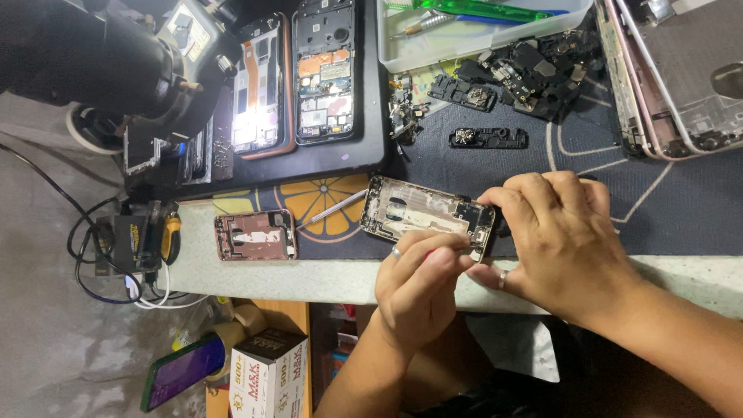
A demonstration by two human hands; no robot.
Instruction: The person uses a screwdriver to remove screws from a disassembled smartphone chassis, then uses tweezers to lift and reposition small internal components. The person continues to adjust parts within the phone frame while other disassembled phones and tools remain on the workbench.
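An opened silver phone housing (418, 213) lies on a dark mat (681, 201) near the counter's edge. My right hand (561, 240) grips the housing's right end and steadies it. My left hand (422, 286) pinches a small red-handled tool (435, 252), its tip down at the housing's lower edge near the right corner. Both hands wear a ring. A thin metal probe (333, 209) rests on the mat just left of the housing.
A smaller pink housing (255, 234) lies further left. Two opened phones (325, 70) sit on a black pad under a black microscope (93, 58). Behind are a white tray (464, 39), loose black parts (526, 73) and rose-coloured housings (673, 85). Cables (101, 255) and boxes (267, 371) lie below.
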